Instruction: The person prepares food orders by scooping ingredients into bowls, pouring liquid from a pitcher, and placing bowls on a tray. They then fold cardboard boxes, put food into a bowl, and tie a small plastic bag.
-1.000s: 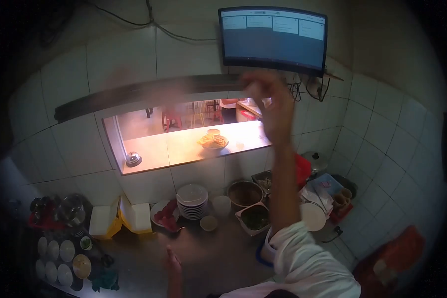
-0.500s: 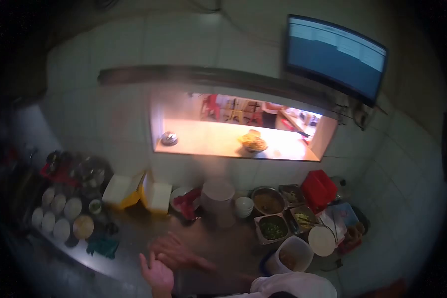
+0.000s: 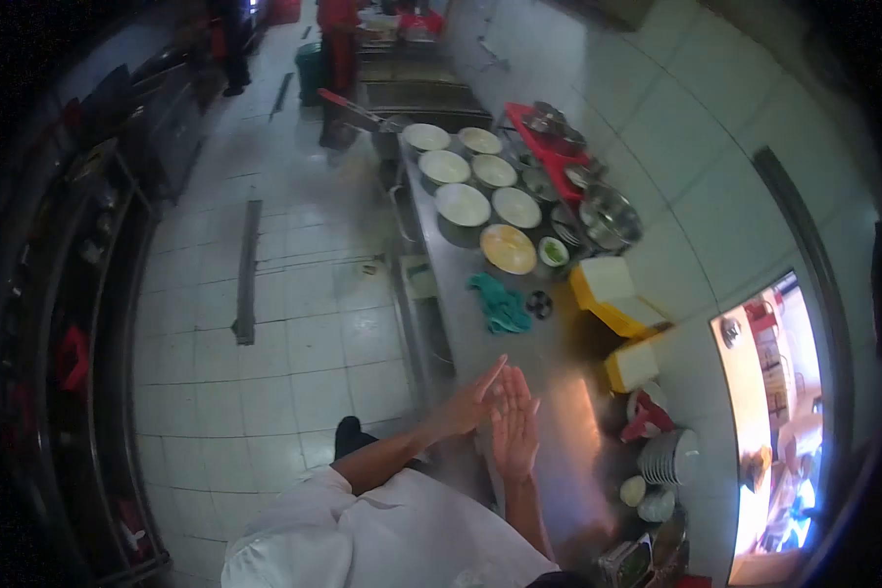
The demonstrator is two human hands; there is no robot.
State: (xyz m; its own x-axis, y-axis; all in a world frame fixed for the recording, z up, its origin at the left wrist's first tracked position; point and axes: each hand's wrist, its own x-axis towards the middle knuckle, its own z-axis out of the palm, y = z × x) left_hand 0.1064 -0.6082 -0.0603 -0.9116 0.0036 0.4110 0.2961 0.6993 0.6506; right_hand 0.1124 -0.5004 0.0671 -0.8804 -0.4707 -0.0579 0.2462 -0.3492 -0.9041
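Open and empty, left hand (image 3: 467, 405) and right hand (image 3: 514, 434) meet the eye at lower centre of the head view, palms turned toward each other; whether they touch, I cannot tell. It seems a pause between handlings; taking anything up would call for parting the palms. Behind them lies the metal counter (image 3: 562, 421). Nearest, around mid-frame, is one teal cloth (image 3: 501, 305). Upper centre has six white bowls (image 3: 463, 204), one bowl of yellowish food (image 3: 509, 249) and one small green-filled cup (image 3: 554, 252). Right of centre stand two yellow boxes (image 3: 612, 310) and one stack of plates (image 3: 668, 457), too blurred to count.
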